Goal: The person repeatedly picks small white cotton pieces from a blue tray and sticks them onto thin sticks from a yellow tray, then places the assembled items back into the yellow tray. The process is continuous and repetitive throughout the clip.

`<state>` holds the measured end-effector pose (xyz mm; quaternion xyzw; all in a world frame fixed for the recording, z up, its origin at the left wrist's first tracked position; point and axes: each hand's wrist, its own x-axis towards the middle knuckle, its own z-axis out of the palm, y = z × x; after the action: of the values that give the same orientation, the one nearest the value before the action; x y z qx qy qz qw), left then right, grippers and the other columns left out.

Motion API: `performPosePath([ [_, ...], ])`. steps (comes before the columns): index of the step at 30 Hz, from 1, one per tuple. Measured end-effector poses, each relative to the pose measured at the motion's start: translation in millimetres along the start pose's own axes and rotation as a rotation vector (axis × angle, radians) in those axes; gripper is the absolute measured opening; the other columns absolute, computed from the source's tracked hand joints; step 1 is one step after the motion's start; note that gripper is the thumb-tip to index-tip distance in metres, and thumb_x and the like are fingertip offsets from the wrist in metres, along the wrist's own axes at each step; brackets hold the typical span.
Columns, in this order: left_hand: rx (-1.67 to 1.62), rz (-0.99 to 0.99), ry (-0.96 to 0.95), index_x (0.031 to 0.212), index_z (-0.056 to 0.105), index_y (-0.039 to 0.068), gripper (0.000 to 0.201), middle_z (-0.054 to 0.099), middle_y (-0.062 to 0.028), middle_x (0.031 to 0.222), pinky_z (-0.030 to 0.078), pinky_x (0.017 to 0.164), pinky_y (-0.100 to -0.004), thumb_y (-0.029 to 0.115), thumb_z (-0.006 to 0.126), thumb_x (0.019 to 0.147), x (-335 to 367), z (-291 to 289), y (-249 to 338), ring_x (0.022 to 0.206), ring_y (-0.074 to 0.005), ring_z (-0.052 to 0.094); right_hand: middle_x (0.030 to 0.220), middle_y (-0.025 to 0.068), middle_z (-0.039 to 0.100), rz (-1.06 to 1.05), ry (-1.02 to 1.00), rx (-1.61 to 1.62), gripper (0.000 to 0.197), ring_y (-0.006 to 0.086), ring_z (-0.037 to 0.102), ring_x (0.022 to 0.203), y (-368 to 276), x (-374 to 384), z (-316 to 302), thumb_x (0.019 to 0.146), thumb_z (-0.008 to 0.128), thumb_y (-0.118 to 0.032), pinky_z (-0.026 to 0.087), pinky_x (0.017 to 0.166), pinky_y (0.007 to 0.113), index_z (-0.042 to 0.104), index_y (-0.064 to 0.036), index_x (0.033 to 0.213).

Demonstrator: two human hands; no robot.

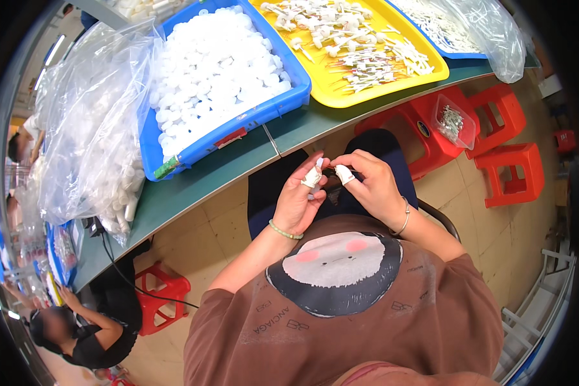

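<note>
Where the two hands meet in the head view, above the lap (pixel 392 149) and just off the edge of the desk (pixel 206 182), a small white piece (pixel 319 163) stands at the left fingertips. The left hand (pixel 300 193) pinches it, palm partly upturned; the right hand (pixel 370 183) curls inward, its fingertips close beside the piece, though whether they grip anything cannot be told. White wraps (pixel 345 174) cover a digit on each hand. For steady work, the left pinch would best stay firm but light, so that the piece neither turns nor slips, while the right fingertips meet it in line rather than from the side. A piece dropped here could miss the desk altogether; hands nearer its edge would lessen that risk. On the desk, a blue tray (pixel 302 91) bears rounded white caps (pixel 219 58); beside it, a yellow tray (pixel 341 100) bears slender white parts (pixel 370 69), probably easily tangled.
</note>
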<state>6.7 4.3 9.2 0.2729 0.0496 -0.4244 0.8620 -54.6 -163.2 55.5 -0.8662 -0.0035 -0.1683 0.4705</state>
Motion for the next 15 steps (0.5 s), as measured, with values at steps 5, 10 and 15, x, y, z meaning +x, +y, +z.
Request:
performPosePath([
  [5,0.023,0.022,0.018,0.132,0.045,0.005,0.043,0.057,-0.0017,0.116,0.037,0.057,-0.0158,0.008,0.058,0.091,0.3,1.4,-2.6,0.080,-0.0048,0.048,0.083,0.0121,0.059,0.039,-0.042,0.072,0.017,0.0267,0.060,0.070,-6.4,1.6,-0.1,0.078,0.063,-0.003,0.047,0.060,0.032,0.061,-0.0025,0.095],
  [10,0.024,-0.003,-0.003,0.128,0.049,0.005,0.038,0.058,-0.0010,0.107,0.037,0.055,-0.0152,0.010,0.059,0.092,-0.4,4.7,-5.1,0.077,-0.0048,0.047,0.084,0.0116,0.058,-0.076,-0.024,-0.040,0.018,0.0283,0.061,0.072,-4.3,1.3,8.1,0.078,0.064,-0.004,0.049,0.064,0.035,0.057,-0.0028,0.095],
  [15,0.075,-0.004,-0.026,0.126,0.053,0.006,0.037,0.058,0.0009,0.101,0.034,0.053,-0.0146,0.009,0.060,0.090,-1.5,1.6,-1.6,0.074,-0.0035,0.045,0.085,0.0131,0.056,-0.085,-0.067,-0.021,0.019,0.0294,0.061,0.074,-5.3,0.6,4.1,0.078,0.065,-0.004,0.050,0.065,0.036,0.053,-0.0013,0.093],
])
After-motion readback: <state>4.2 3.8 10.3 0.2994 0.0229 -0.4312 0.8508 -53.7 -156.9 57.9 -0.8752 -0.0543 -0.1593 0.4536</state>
